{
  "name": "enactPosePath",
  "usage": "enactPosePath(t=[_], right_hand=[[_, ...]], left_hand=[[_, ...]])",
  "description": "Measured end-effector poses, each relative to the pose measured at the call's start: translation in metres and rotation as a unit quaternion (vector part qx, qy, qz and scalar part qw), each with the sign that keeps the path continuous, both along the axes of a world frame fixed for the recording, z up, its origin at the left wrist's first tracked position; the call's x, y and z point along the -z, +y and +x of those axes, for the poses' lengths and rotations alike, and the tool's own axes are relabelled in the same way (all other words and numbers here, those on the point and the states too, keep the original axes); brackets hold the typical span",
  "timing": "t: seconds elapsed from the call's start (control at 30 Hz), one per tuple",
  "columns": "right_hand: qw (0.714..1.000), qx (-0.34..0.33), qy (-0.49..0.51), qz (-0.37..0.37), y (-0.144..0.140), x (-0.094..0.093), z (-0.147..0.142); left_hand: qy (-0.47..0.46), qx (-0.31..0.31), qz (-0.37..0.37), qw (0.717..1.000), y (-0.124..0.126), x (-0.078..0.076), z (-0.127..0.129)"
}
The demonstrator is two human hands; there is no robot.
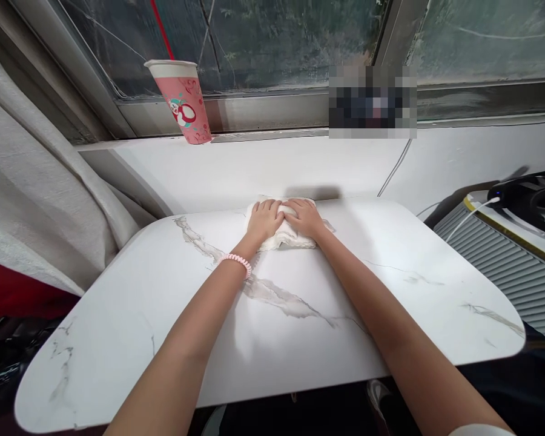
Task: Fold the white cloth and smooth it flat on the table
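A folded white cloth (285, 237) lies at the far edge of the white marble-patterned table (163, 290), close to the wall. Flat on the cloth's left part rests my left hand (265, 219), its fingers stretched out toward the wall. My right hand (305, 217) presses on the right part, fingers also extended and the thumb pointing inward. Both hands lie side by side with the thumbs near each other. Around my left wrist is a pink coiled band (237, 261).
On the window ledge stands a pink paper cup (186, 109) with a red straw. A blurred dark object (372, 103) sits farther right on the sill. A grey curtain (40, 151) hangs at left. At right, a ribbed grey cabinet (490, 254) carries a black device with a white cable.
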State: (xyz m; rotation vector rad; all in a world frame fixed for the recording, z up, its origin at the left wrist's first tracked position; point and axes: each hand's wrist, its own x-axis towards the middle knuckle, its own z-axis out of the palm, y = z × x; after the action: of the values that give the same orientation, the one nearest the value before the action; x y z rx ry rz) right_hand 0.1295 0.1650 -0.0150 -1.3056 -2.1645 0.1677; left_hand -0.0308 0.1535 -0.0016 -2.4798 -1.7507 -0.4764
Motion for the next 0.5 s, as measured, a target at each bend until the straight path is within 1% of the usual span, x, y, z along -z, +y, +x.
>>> enactPosePath(t=[0.1,0.27,0.43,0.5], right_hand=[[1.0,-0.003,-0.007,-0.007,-0.016,0.0,0.005],[0.999,-0.021,-0.042,0.0,-0.055,-0.002,0.018],[0.996,-0.042,-0.079,-0.001,-0.101,-0.006,0.043],[0.995,-0.051,-0.089,0.006,-0.122,-0.008,0.055]], left_hand=[[-0.005,-0.005,-0.01,1.0,-0.02,-0.002,0.005],[-0.011,-0.018,-0.012,1.0,-0.063,-0.003,0.02],[-0.03,-0.032,0.013,0.999,-0.111,0.001,0.045],[-0.033,-0.029,0.01,0.999,-0.131,0.002,0.055]])
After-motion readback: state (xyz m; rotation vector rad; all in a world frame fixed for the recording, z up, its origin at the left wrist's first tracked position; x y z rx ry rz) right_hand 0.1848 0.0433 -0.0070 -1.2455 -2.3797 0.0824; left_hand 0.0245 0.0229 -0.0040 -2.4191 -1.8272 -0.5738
